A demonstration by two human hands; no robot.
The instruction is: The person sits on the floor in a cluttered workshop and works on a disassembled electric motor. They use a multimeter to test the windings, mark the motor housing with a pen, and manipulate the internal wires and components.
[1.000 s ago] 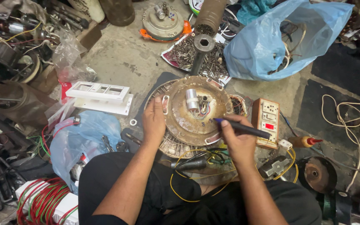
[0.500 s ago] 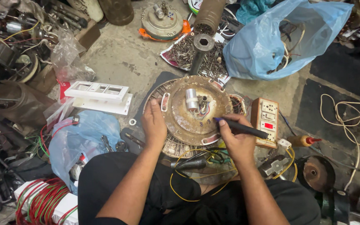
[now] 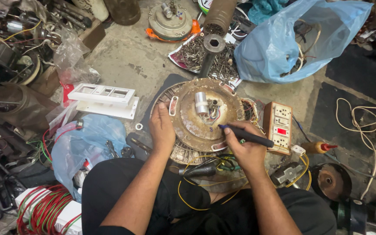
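Two blue plastic bags lay on the floor: a large one (image 3: pixel 301 39) at the far right and a smaller one (image 3: pixel 88 139) at the near left. One round, rusty motor cover (image 3: pixel 205 115) sat in the middle of the scene, on top of a winding stack whose ribbed edge showed at its near rim. One second motor housing (image 3: pixel 170 21) rested far off, beyond a heap of screws (image 3: pixel 205 58). One white switch plate (image 3: pixel 105 99) lay left of the cover, and one wooden switch board (image 3: pixel 279 126) with a red rocker lay just to its right. One small glue bottle (image 3: pixel 318 147) with a red tip sat further right.

The left hand (image 3: pixel 162 130) lay flat, fingers spread, pressing on the cover's left rim. The right hand (image 3: pixel 244 146) was closed round one dark pen-like tool (image 3: pixel 246 135) at the cover's near right edge; the tool's blue tip touched the cover's face, just near of the small silver cylinder (image 3: pixel 201 102) at its centre. The cover therefore lay between the two hands, touching both.
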